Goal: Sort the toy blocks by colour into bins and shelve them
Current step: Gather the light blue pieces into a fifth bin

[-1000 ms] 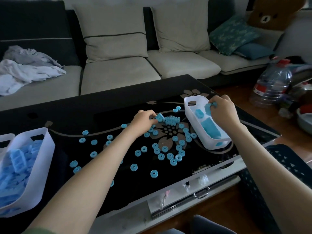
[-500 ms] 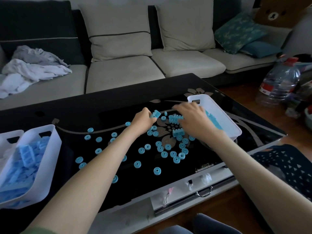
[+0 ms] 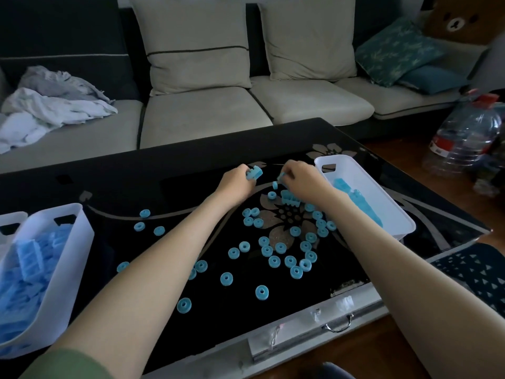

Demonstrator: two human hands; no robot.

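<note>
My left hand (image 3: 237,182) grips a light blue studded block (image 3: 254,172) just above the black glass table (image 3: 169,192). Close to its right, my right hand (image 3: 303,181) pinches a small blue piece (image 3: 281,177) over the table, beside the white bin (image 3: 393,203) that holds several blue blocks. Another blue block (image 3: 290,198) lies under my right hand. Several blue ring pieces (image 3: 273,261) are scattered over the table's middle. A second white bin (image 3: 68,242) full of blue blocks stands at the left edge.
A sofa (image 3: 202,116) with cushions and a heap of cloth (image 3: 52,102) runs behind the table. A large plastic water bottle (image 3: 464,138) stands on the floor to the right. A dark patterned basket (image 3: 475,274) sits low at the right.
My right hand left the right bin, crossed to the table's middle and picked up a small blue piece. My left hand lifted slightly with its block.
</note>
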